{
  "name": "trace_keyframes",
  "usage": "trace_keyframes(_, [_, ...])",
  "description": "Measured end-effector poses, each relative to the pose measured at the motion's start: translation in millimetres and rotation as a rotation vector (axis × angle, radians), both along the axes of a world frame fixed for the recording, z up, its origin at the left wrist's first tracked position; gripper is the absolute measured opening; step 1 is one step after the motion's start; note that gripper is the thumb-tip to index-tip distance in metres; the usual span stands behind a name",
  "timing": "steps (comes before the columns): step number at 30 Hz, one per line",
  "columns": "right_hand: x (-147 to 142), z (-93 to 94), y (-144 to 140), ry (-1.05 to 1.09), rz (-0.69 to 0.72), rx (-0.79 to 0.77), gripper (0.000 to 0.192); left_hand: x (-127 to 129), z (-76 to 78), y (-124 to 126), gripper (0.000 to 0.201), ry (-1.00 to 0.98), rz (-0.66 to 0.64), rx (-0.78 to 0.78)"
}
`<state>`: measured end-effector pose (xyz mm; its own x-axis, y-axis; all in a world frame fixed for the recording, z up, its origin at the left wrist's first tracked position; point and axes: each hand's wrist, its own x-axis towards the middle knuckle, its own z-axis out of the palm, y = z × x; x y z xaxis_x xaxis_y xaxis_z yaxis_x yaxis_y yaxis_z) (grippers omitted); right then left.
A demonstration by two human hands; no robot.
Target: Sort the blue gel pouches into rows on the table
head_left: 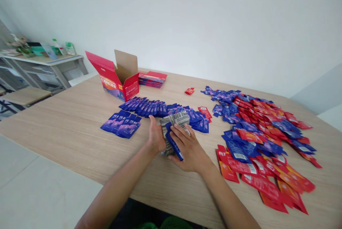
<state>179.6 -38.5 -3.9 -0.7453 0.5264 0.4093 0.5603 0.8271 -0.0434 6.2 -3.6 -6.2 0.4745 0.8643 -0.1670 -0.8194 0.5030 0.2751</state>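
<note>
A grey striped cloth [175,118] lies between my hands near the table's middle. My left hand [157,137] holds the cloth's left side, thumb raised and the other fingers mostly hidden behind it. On the cloth rests a blue sachet [173,142], tilted. My right hand [188,149] presses this sachet against the cloth, its fingers across the sachet's right side. Just beyond the hands, a fanned row of blue sachets [151,108] runs left to right. A few more blue sachets [121,124] overlap to the left of my left hand.
An open red carton [112,81] stands at the back left, beside stacked flat red boxes [153,79]. A big heap of red and blue sachets [253,125] covers the right side. One red sachet [189,91] lies alone near the wall. Another table [42,60] stands far left.
</note>
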Motion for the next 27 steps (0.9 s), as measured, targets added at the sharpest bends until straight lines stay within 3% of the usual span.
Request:
trace_keyframes(9, [-1.6,-13.1,6.9,0.034,0.001,0.004,0.094,22.5,-8.9,-14.4,0.101,0.042,-0.118,-0.014])
trace_keyframes(15, [-6.2,-8.4,1.9,0.015,-0.046,0.013,0.092,22.4,-8.6,-16.4,0.102,0.049,-0.076,-0.009])
trace_keyframes(21, [-6.1,-10.9,1.3,0.012,0.038,-0.054,0.086,10.7,2.7,-7.4,0.096,0.031,0.043,-0.016])
trace_keyframes(24, [-3.2,-11.5,2.2,0.041,0.068,-0.117,0.083,6.5,4.2,-1.5,0.085,0.042,0.099,-0.002])
trace_keyframes(27, [3.5,-8.1,3.3,0.124,0.107,-0.211,0.076,4.9,2.7,1.8,0.066,0.074,0.053,-0.010])
